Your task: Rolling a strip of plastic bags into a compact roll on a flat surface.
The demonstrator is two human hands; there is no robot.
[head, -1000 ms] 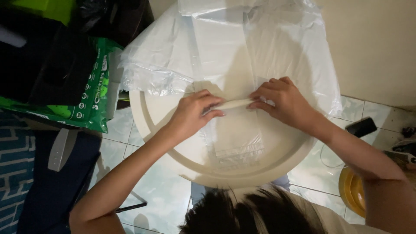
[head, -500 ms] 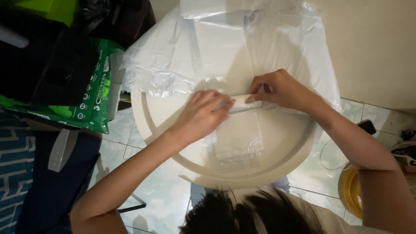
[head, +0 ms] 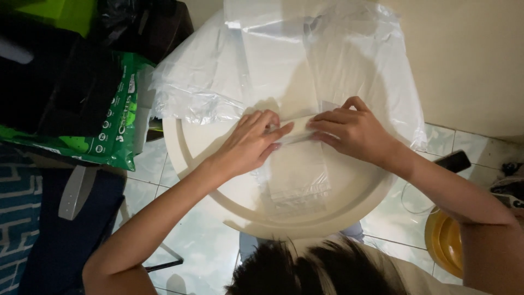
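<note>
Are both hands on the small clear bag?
Yes: left hand and right hand press the small clear bag on the round table.
</note>
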